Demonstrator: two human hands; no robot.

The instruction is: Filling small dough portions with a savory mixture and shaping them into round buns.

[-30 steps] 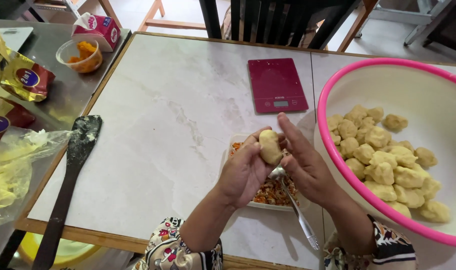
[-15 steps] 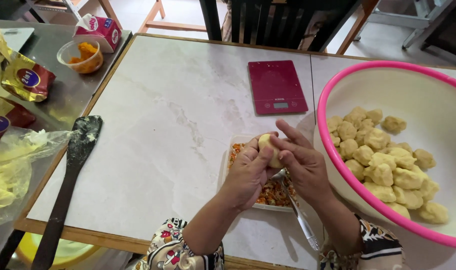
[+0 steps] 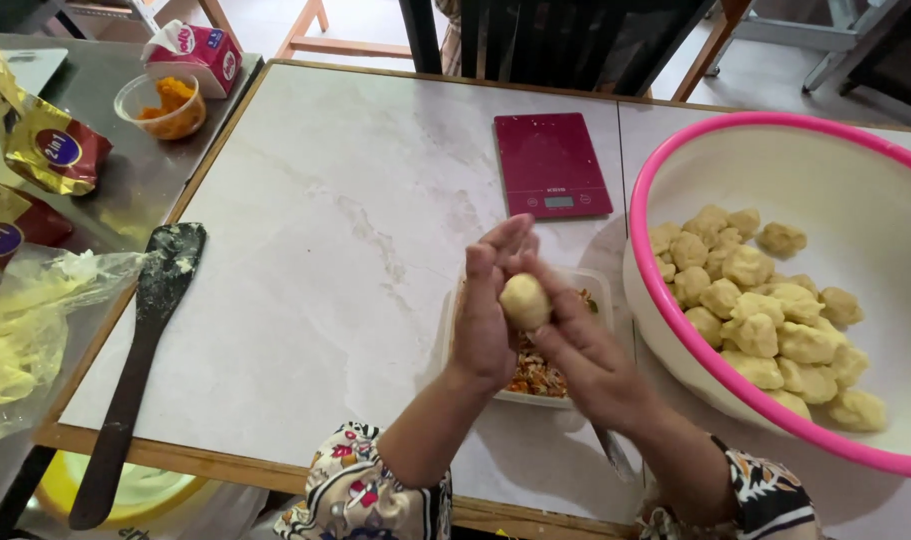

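Observation:
A pale dough ball (image 3: 524, 300) sits pressed between my two palms. My left hand (image 3: 485, 310) stands upright against its left side, fingers straight. Cupped under and behind the ball is my right hand (image 3: 575, 345). Both hands hover over a clear plastic container (image 3: 593, 285) holding an orange chopped filling (image 3: 537, 376). To the right stands a big white basin with a pink rim (image 3: 675, 330), which contains several finished dough balls (image 3: 765, 310).
A dark red kitchen scale (image 3: 550, 165) lies beyond my hands. At the left edge of the marble table (image 3: 325, 250) rests a black spatula (image 3: 140, 350). Further left are a plastic bag of dough (image 3: 25, 330), snack packets (image 3: 45, 145), an orange-filled cup (image 3: 165, 105) and a small carton (image 3: 195, 50).
My hands have lifted slightly and turned around the dough ball. The left palm now stands more upright and the right hand has slid beneath it.

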